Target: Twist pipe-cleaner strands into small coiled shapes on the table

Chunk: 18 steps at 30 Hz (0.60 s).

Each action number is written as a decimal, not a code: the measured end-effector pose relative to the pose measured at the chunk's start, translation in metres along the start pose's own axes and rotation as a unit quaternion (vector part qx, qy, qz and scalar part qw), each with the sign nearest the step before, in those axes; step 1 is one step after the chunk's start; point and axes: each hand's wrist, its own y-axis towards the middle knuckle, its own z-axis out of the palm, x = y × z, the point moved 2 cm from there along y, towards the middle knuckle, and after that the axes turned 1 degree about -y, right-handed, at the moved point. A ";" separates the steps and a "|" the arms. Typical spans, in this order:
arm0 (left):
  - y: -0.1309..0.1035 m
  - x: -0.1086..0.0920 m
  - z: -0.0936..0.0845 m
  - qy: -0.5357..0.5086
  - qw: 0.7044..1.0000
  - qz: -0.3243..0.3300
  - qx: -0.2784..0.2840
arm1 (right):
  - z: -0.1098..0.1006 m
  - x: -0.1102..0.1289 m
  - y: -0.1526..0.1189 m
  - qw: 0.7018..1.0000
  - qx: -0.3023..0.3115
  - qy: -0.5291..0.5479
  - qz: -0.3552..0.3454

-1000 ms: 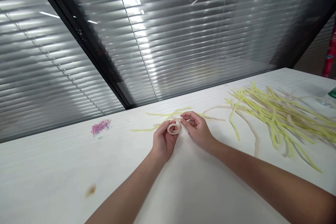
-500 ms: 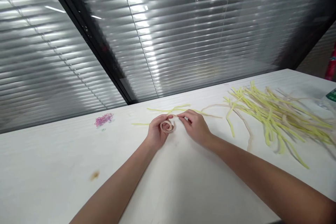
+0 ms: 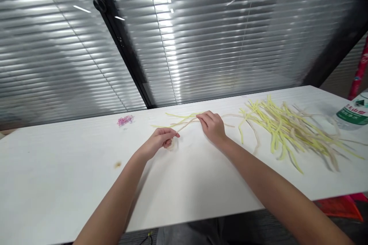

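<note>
A beige fuzzy strip [image 3: 186, 124] stretches between my two hands above the white table. My left hand [image 3: 161, 140] pinches it at the fingertips, and a curled part of the strip [image 3: 171, 146] hangs just below those fingers. My right hand [image 3: 212, 125] is closed on the strip's other end. Behind the hands, a few yellow strips [image 3: 179, 115] lie on the table. To the right of my right hand is a loose pile of yellow and beige strips [image 3: 283, 124].
A small heap of pink and purple bands [image 3: 125, 120] lies at the back left of the white table [image 3: 71, 168]. A clear bottle with a green and white label [image 3: 353, 113] stands at the right edge. Slatted blinds [image 3: 207, 38] rise behind.
My hands have moved apart, drawing the beige strip out between them. The coil in my left hand shows less. The view has shifted, bringing the bottle and the table's front edge into sight.
</note>
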 end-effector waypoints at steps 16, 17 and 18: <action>-0.003 0.022 -0.038 0.318 0.909 0.162 -0.217 | -0.007 -0.026 0.000 0.997 -0.047 -0.033 0.046; -0.002 0.024 -0.036 0.298 0.911 0.176 -0.224 | -0.007 -0.025 0.000 0.998 -0.042 -0.024 0.043; -0.001 0.025 -0.034 0.278 0.914 0.187 -0.226 | -0.006 -0.021 0.000 0.998 -0.037 -0.011 0.043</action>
